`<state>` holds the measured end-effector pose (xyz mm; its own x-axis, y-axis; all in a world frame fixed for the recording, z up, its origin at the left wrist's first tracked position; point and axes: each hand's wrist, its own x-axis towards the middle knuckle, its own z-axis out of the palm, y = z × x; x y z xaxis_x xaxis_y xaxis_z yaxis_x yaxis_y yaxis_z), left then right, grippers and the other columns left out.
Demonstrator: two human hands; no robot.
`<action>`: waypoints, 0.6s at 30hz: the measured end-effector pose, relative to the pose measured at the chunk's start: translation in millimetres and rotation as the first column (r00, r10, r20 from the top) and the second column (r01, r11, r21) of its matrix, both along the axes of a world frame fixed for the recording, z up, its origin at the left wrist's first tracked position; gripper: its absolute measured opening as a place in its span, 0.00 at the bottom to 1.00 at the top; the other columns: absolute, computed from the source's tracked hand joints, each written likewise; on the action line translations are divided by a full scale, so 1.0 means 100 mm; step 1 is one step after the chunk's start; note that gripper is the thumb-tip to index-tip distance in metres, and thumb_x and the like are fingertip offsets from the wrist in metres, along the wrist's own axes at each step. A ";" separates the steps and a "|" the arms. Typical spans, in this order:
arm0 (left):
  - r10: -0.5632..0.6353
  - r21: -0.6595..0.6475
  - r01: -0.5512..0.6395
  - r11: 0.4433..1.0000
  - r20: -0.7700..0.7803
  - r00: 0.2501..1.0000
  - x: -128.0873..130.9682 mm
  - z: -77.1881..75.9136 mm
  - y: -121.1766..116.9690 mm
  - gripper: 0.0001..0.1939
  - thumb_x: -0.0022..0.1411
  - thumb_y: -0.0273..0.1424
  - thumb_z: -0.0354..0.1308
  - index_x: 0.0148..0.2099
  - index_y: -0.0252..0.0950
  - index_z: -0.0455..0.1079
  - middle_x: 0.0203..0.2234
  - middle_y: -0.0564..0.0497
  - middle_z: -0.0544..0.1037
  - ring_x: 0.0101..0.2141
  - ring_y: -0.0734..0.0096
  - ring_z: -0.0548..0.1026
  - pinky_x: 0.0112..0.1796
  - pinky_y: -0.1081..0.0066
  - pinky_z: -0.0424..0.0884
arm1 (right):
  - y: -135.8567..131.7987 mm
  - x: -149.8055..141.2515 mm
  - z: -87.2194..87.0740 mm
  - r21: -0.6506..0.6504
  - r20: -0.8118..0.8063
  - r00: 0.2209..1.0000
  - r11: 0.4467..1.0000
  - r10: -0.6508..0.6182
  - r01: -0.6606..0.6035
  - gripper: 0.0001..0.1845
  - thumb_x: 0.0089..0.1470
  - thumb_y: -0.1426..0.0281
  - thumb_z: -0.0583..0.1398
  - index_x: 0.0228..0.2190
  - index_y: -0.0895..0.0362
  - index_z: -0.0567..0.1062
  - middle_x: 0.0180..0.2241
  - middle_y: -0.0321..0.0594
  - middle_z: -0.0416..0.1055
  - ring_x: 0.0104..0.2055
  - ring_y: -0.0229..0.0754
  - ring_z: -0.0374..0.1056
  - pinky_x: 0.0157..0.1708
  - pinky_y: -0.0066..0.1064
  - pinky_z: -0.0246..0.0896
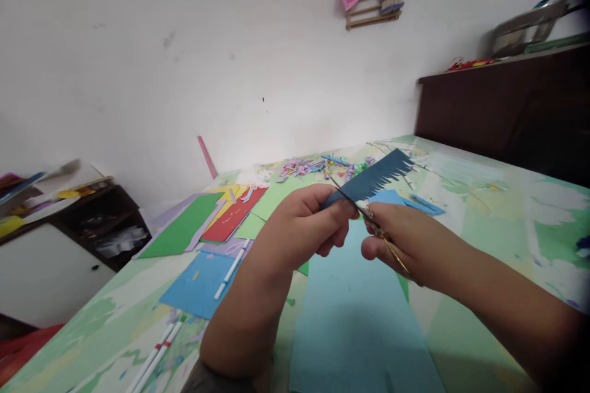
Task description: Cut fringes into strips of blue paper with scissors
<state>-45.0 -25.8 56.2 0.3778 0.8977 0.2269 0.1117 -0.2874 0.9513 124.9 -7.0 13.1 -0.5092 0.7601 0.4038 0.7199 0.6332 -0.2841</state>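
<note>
A dark blue paper strip (375, 177), its lower edge cut into a jagged fringe, is pinched in my left hand (306, 221) near its left end. My right hand (403, 233) is closed on a pair of scissors (380, 233) with gold-coloured handles. The thin dark blades cross the strip right by my left fingers. Below both hands a light blue paper sheet (359, 319) lies on the table. Part of the scissors' handles is hidden by my right fingers.
Green card (184, 227), red card (235, 215) and blue card (198, 285) lie to the left, with white markers (159, 356) nearer me. Paper scraps (299, 167) are heaped by the wall. A dark cabinet (502, 98) stands at the right.
</note>
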 end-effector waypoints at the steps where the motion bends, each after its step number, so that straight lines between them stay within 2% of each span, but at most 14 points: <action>1: -0.006 -0.012 0.006 1.000 0.006 1.000 -0.01 0.00 0.01 0.12 0.57 0.32 0.52 0.23 0.34 0.62 0.10 0.61 0.62 0.12 0.87 0.58 0.14 0.83 0.52 | 0.00 0.00 0.01 -0.002 0.008 1.000 1.000 -0.007 0.007 0.29 0.50 0.42 0.40 0.22 0.54 0.58 0.20 0.38 0.62 0.20 0.38 0.55 0.20 0.29 0.47; 6: -0.067 -0.051 0.068 0.996 0.024 0.997 -0.05 0.00 0.04 0.09 0.57 0.29 0.51 0.25 0.34 0.64 0.12 0.59 0.67 0.12 0.86 0.61 0.14 0.83 0.55 | 0.01 -0.01 0.05 -0.021 0.033 0.999 0.999 -0.040 0.040 0.26 0.50 0.44 0.44 0.22 0.54 0.59 0.20 0.36 0.62 0.21 0.38 0.55 0.20 0.28 0.46; 9: -0.052 -0.064 0.053 0.997 0.021 0.998 -0.05 -0.01 0.05 0.08 0.56 0.29 0.51 0.25 0.34 0.64 0.13 0.59 0.68 0.12 0.85 0.61 0.14 0.82 0.55 | 0.01 0.00 0.06 -0.034 0.015 0.999 0.999 -0.039 0.040 0.26 0.50 0.45 0.45 0.22 0.54 0.59 0.20 0.36 0.62 0.21 0.38 0.55 0.20 0.28 0.47; 14: 0.086 0.025 -0.085 0.996 -0.031 0.996 0.00 0.00 0.03 0.09 0.56 0.30 0.50 0.25 0.34 0.64 0.11 0.60 0.64 0.12 0.84 0.60 0.15 0.80 0.56 | 0.01 0.04 0.02 -0.043 -0.009 1.000 0.999 0.016 -0.016 0.26 0.52 0.45 0.41 0.24 0.55 0.59 0.22 0.38 0.63 0.21 0.38 0.55 0.21 0.30 0.49; 18: 0.241 0.210 -0.208 0.955 -0.146 0.960 0.03 0.00 0.01 0.12 0.57 0.30 0.49 0.22 0.35 0.61 0.12 0.59 0.62 0.15 0.83 0.60 0.18 0.78 0.57 | 0.00 0.04 0.01 -0.070 -0.041 0.997 0.995 0.066 -0.069 0.28 0.52 0.44 0.38 0.25 0.55 0.60 0.23 0.39 0.63 0.22 0.38 0.55 0.21 0.31 0.50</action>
